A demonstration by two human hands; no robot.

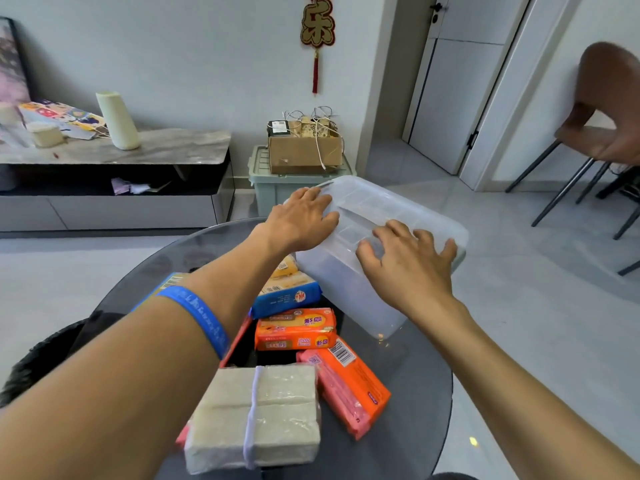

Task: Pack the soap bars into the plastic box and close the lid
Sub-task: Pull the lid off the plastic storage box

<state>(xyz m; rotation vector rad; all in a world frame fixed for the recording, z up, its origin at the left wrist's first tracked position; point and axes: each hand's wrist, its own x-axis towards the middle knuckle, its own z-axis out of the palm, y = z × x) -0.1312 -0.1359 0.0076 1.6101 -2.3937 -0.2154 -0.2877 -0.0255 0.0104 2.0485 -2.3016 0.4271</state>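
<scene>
From the head camera, the translucent rectangular plastic box (367, 271) is sitting on the far right part of the round dark glass surface (415, 393), its ribbed clear lid (391, 209) on top; its long axis is running from near-right to far-left, tilted away from the viewer. The left hand (301, 216) is lying flat on the lid's far-left end, fingers spread; the right hand (408, 265) is pressing spread-fingered on the lid's near edge; neither is clamping anything. Wrapped soap bars are lying beside the box: a blue-and-yellow pack (287, 292), an orange pack (296, 329), an orange-and-pink pack (346, 382), and a pale banded block (256, 417) nearest.
</scene>
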